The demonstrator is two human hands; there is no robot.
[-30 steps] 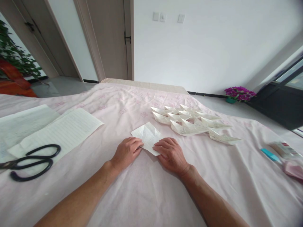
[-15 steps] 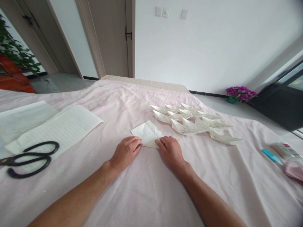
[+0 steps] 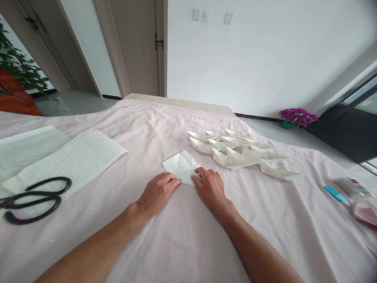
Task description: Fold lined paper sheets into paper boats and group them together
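Observation:
A folded square of paper (image 3: 181,163) with crease lines lies on the pink cloth in front of me. Its near corner is between my two hands. My left hand (image 3: 157,192) is closed at the left near edge, thumb and fingers pinching the paper. At the right near edge my right hand (image 3: 210,186) grips the paper, its thumb and bent fingers over the fold. Several folded paper boats (image 3: 235,157) stand in rows just beyond my right hand.
Lined sheets of paper (image 3: 79,157) lie at the left, with black-handled scissors (image 3: 38,198) partly on them. To the right are a blue object (image 3: 335,193), a clear-wrapped pack (image 3: 355,188) and a pink item (image 3: 365,212). The cloth (image 3: 188,243) has wrinkles.
My left thumb and fingers have slid slightly right along the paper's near edge. My right fingers have shifted a little left, further over the paper. The view has turned very slightly.

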